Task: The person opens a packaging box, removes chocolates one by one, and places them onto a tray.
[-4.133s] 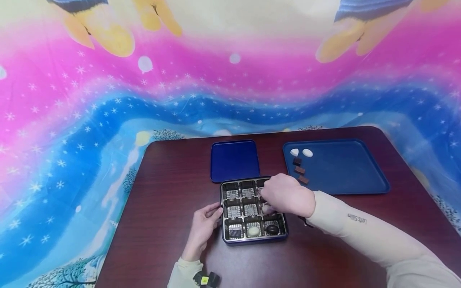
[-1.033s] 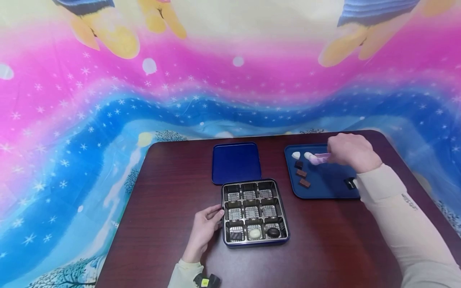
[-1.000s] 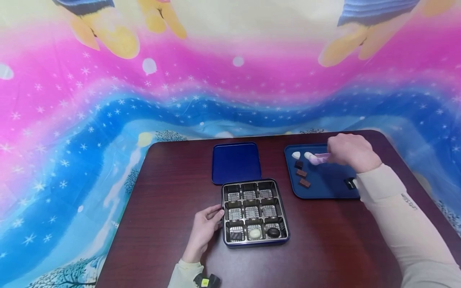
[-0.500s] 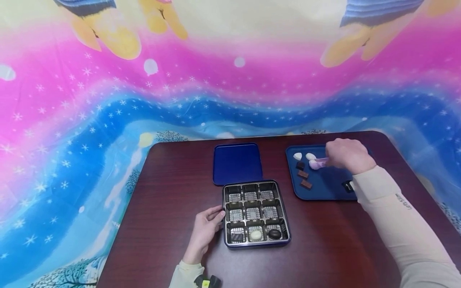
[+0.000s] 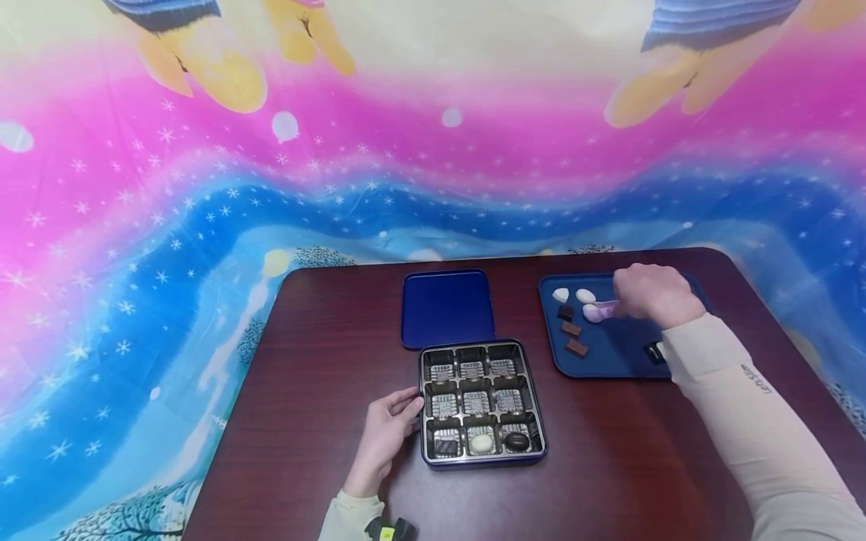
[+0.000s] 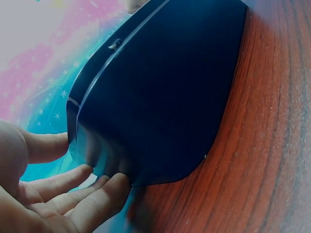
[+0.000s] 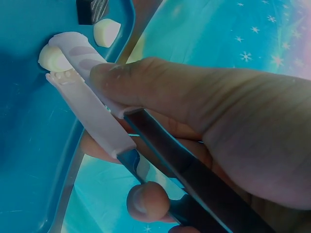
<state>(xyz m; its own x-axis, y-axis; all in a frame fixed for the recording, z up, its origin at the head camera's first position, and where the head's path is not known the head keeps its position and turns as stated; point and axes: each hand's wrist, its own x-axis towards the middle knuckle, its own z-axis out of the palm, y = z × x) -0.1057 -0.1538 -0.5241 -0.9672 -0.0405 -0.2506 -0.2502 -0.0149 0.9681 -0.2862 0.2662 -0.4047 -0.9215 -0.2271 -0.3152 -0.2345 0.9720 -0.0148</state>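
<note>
My right hand (image 5: pixel 656 291) grips tongs (image 7: pixel 92 114) with pale pink tips and dark handles over the blue tray (image 5: pixel 612 364). A white chocolate (image 7: pixel 51 59) sits between the tong tips in the right wrist view, low over the tray. My left hand (image 5: pixel 386 432) rests thumb and fingertips against the left outer side of a dark blue tin (image 6: pixel 165 92). Its near row holds a dark striped chocolate (image 5: pixel 446 447), a white oval chocolate (image 5: pixel 481 444) and a dark oval chocolate (image 5: pixel 517 441). The tin's other compartments hold nothing.
Along the tray's left side lie a white triangular chocolate (image 5: pixel 561 294), a dark chocolate (image 5: pixel 565 312) and two brown ones, the nearer brown chocolate (image 5: pixel 576 348) lowest. A flat blue lid (image 5: pixel 446 308) lies behind the tin on the brown table (image 5: pixel 325 338).
From the tin's right side, my right hand has moved to the tray with the tongs. Over the last second it shifts only slightly towards me. My left hand stays at the tin.
</note>
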